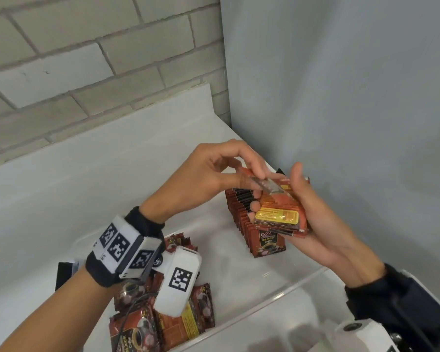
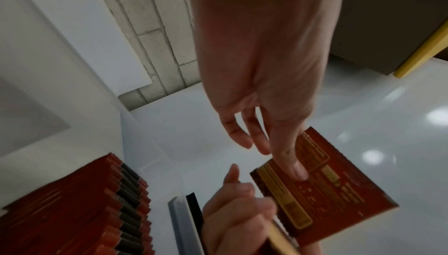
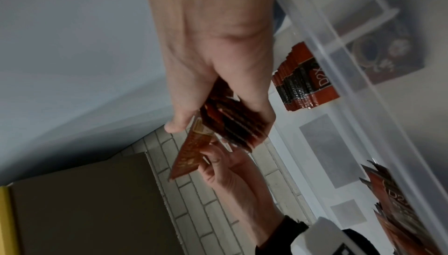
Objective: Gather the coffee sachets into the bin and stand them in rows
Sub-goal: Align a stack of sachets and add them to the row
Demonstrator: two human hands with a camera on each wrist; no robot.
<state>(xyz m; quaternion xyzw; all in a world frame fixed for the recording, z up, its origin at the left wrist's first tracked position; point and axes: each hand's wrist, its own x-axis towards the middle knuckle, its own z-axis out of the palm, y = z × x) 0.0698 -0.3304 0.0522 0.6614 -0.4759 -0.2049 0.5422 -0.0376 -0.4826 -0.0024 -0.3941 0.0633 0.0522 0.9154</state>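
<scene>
Coffee sachets (image 1: 280, 212) sit as a small stack in the right hand (image 1: 313, 219), palm up above the clear bin (image 1: 252, 316), fingers curled under the stack and thumb along its edge. The left hand (image 1: 214, 179) reaches across, thumb and forefinger pinching one sachet (image 2: 334, 186) at the stack's top, tilted. Below, a row of sachets (image 1: 249, 219) stands upright, running away from the viewer; loose sachets (image 1: 163, 318) lie heaped nearer.

The standing sachets (image 1: 249, 219) are red-brown with black bands, a yellow panel on the held ones (image 1: 280, 212). The bin (image 1: 277, 295) is clear plastic. Black-and-white square codes mark the white wrist box (image 1: 179, 278). Far wall (image 1: 87, 59): pale grey brick.
</scene>
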